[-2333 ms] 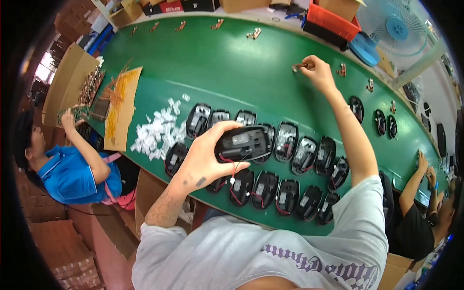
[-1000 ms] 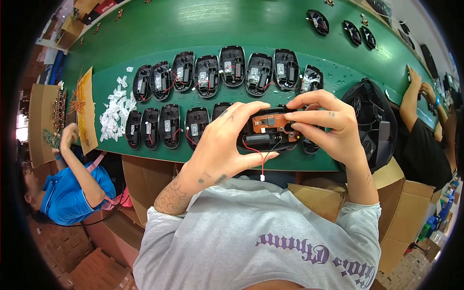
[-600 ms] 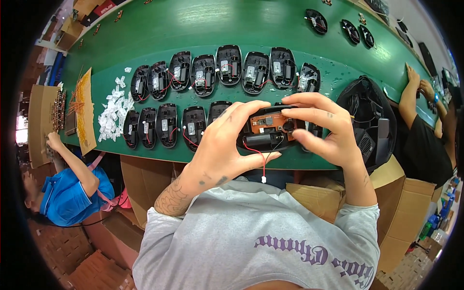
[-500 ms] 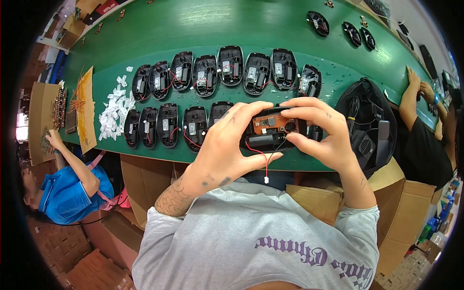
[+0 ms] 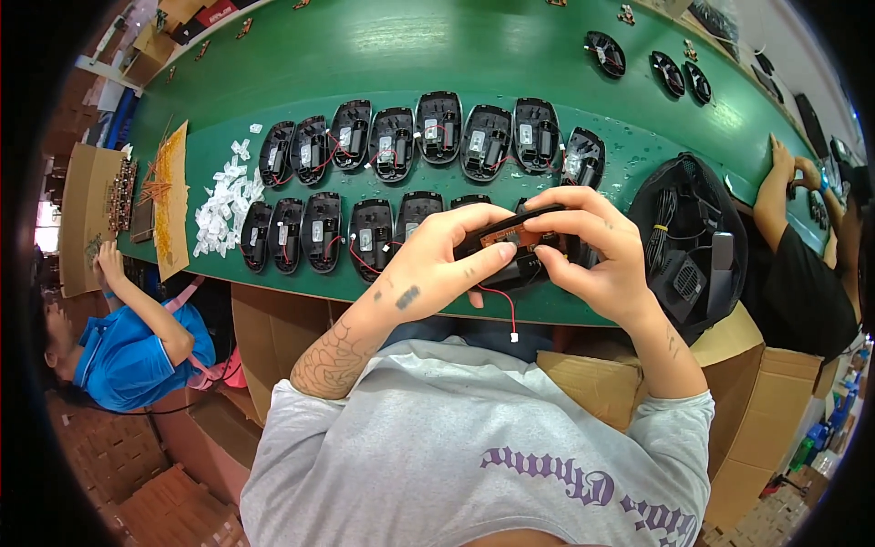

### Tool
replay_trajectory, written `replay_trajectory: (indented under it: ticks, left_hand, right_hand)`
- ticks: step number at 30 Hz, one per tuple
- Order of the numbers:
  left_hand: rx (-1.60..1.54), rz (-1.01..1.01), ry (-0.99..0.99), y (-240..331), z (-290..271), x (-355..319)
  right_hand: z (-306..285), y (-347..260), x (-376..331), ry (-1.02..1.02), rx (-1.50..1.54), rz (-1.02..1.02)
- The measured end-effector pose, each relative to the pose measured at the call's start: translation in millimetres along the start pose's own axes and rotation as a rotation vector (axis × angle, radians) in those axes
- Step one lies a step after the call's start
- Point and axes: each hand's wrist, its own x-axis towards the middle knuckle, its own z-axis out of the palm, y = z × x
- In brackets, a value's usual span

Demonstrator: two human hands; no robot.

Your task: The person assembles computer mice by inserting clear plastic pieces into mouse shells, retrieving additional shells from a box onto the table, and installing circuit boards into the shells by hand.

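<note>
Above the near table edge, both my hands hold a black mouse-shaped shell (image 5: 470,244), tilted on its side. An orange-brown circuit board (image 5: 495,236) lies inside it, above a dark cylinder (image 5: 521,273). From the shell a red wire (image 5: 507,305) hangs down, ending in a small white plug (image 5: 514,337). My left hand (image 5: 436,264) is closed round the shell's left end, its thumb pressed on the board. My right hand (image 5: 597,239) grips the right end between thumb and fingers, which partly hide the board.
Two rows of similar open shells (image 5: 395,143) lie ahead, beside white plastic pieces (image 5: 227,205). A black mesh bag (image 5: 690,239) holding a cable stands at right. Further shells (image 5: 605,55) lie far right. Cardboard boxes (image 5: 592,383) stand below the edge. Co-workers (image 5: 146,337) sit on both sides.
The held shell has tipped so its board faces me less. My left thumb has moved up from below the shell onto the board. The red wire swung slightly right.
</note>
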Motion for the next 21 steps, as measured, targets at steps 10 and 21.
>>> replay_trajectory:
  ticks: [10,21]
  left_hand:
    - [-0.013,0.052,0.142,-1.3,17.9,0.9]
    - [0.046,0.097,0.137,-8.1,29.0,7.8]
  right_hand:
    - [2.4,-2.5,-2.9,0.056,0.265,0.377]
    - [2.0,-3.1,-0.4,0.107,0.254,0.436]
